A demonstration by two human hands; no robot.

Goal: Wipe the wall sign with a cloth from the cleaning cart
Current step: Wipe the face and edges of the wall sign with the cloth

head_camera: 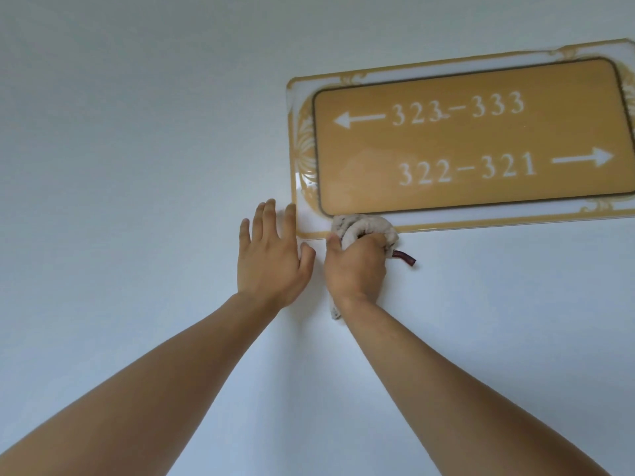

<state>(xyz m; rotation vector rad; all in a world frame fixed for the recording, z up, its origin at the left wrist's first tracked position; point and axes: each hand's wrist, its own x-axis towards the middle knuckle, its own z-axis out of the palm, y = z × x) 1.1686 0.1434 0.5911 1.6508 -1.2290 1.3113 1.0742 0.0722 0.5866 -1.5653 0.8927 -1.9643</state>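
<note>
- You're gripping the bunched cloth (364, 228) in your right hand (355, 269), pressing it on the room-number sign's (464, 139) lower-left border.
- Your left hand (273, 255) is lying open, flat on the wall (137, 132) beside the corner.
- Wiping step; next you're likely sweeping right along the bottom edge.

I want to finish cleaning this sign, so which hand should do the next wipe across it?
The right hand: it already grips the cloth against the sign's lower left border. The left hand is open, flat on the wall.
</note>
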